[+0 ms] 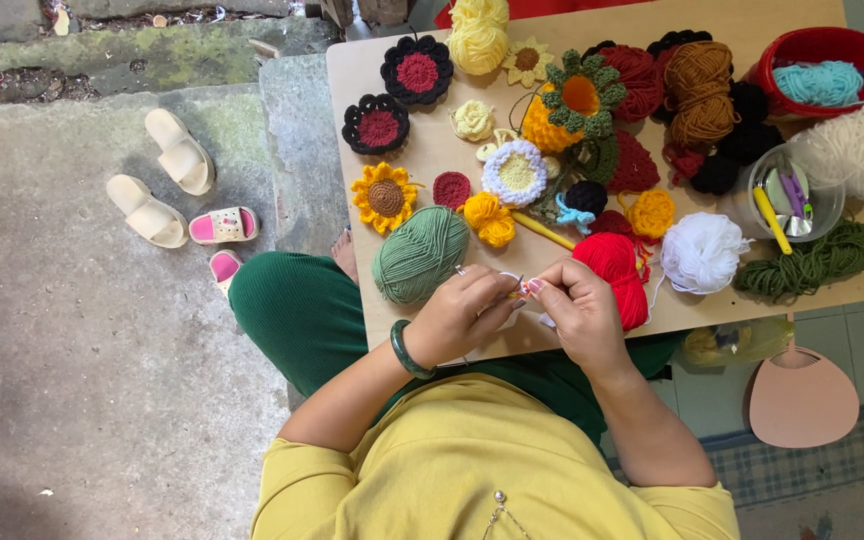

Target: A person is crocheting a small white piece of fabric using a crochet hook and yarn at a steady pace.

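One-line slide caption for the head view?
Both hands, left hand and right hand, work white yarn beside green yarn ball on a craft-covered wooden table.

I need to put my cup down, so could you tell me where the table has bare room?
Bare wood lies along the wooden table's left edge beside the black-and-red crocheted flowers, and between the yellow crocheted sunflower and green yarn ball. The middle and right are crowded with yarn.

Left hand [460, 315] and right hand [577, 310] together over white yarn [512, 280]
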